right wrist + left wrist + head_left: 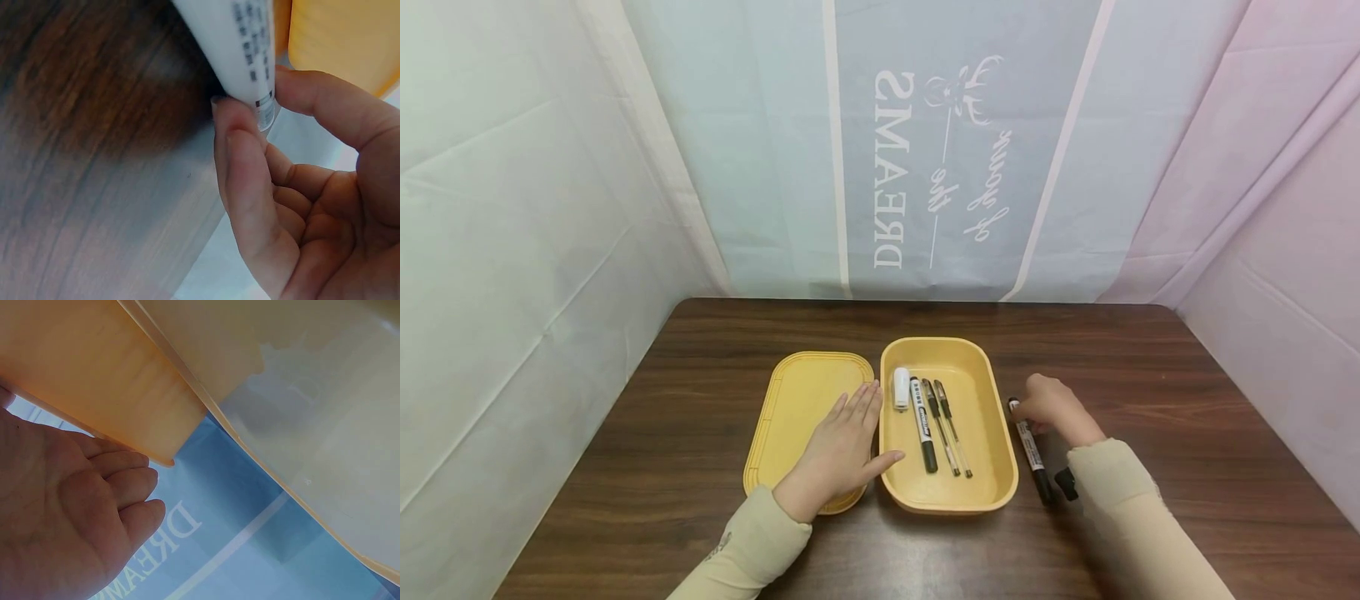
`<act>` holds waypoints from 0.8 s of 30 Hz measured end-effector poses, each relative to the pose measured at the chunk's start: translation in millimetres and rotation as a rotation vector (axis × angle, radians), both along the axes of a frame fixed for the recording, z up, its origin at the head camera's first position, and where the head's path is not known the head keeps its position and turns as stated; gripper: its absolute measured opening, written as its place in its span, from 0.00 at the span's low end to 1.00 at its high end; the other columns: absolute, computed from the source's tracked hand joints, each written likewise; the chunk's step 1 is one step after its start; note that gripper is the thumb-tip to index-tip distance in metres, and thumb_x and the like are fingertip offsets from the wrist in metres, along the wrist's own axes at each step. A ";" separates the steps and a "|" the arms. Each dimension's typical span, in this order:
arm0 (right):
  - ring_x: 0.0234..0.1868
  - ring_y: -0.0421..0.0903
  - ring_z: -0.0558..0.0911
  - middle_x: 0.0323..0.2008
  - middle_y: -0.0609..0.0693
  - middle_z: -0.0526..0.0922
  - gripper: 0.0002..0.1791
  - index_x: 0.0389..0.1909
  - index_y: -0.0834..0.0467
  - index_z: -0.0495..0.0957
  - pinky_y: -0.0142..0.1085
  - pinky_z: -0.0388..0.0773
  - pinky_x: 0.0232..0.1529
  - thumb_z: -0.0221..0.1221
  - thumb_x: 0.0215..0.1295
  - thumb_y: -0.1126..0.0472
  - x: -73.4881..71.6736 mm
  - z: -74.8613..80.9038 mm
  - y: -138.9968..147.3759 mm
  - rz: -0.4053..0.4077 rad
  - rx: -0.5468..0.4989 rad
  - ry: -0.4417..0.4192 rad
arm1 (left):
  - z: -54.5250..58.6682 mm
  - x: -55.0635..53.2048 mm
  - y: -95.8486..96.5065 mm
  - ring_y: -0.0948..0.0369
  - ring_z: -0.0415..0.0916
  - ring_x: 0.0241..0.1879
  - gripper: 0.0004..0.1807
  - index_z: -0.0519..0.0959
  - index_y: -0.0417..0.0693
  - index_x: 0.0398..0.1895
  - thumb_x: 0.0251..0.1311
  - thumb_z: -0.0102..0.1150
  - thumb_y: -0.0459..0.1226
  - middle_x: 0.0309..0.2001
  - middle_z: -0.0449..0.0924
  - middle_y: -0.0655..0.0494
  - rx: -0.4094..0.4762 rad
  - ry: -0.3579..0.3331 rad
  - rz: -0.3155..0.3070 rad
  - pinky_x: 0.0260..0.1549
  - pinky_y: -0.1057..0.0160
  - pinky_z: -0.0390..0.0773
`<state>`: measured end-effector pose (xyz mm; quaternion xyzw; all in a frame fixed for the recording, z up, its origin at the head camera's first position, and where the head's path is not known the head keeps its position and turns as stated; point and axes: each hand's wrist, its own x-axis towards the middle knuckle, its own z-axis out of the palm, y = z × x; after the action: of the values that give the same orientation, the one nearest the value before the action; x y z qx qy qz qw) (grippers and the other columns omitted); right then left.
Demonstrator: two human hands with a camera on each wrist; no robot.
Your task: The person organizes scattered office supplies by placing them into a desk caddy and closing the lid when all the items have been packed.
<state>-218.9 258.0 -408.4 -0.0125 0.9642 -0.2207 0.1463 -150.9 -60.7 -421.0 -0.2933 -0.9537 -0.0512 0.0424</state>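
On the dark wooden table, a black-and-white marker (1032,450) lies to the right of a yellow plastic box (996,492). My right hand (1054,410) pinches its far white end between thumb and fingers; the right wrist view shows the marker (240,50) between the fingertips. My left hand (844,446) has its fingers straight and rests along the box's left rim, the thumb reaching over the edge. Inside the box lie another marker (923,425), two slim clear pens with dark caps, one of them this pen (951,417), and a white rounded object (901,389).
A flat yellow lid (801,392) lies left of the box, partly under the left hand and forearm. A small black object (1066,483) shows beside the right cuff. Printed cloth (775,167) hangs behind the table, with pale cloth on both sides.
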 end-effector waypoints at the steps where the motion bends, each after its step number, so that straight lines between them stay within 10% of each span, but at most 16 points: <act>1: 0.11 0.42 0.76 0.07 0.48 0.70 0.21 0.06 0.51 0.59 0.32 0.75 0.15 0.62 0.45 0.65 -0.3 -0.3 0.1 -0.006 -0.007 -0.001 | 0.1 0.0 0.1 0.48 0.49 0.71 0.46 0.55 0.30 0.70 0.66 0.43 0.61 0.71 0.52 0.38 0.000 0.001 0.000 0.68 0.50 0.52; 24: 0.12 0.41 0.76 0.09 0.48 0.75 0.13 0.11 0.65 0.76 0.34 0.79 0.18 0.66 0.48 0.66 -3.4 -8.8 12.6 -0.008 -0.214 -0.095 | -1.4 -0.7 0.0 0.47 0.50 0.71 0.46 0.55 0.29 0.70 0.65 0.44 0.60 0.71 0.52 0.37 0.015 0.008 -0.008 0.67 0.49 0.53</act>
<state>-222.3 270.6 -417.2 -0.0139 0.9272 -0.3233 0.1888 -151.6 -60.7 -422.4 -0.2971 -0.9519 -0.0572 0.0482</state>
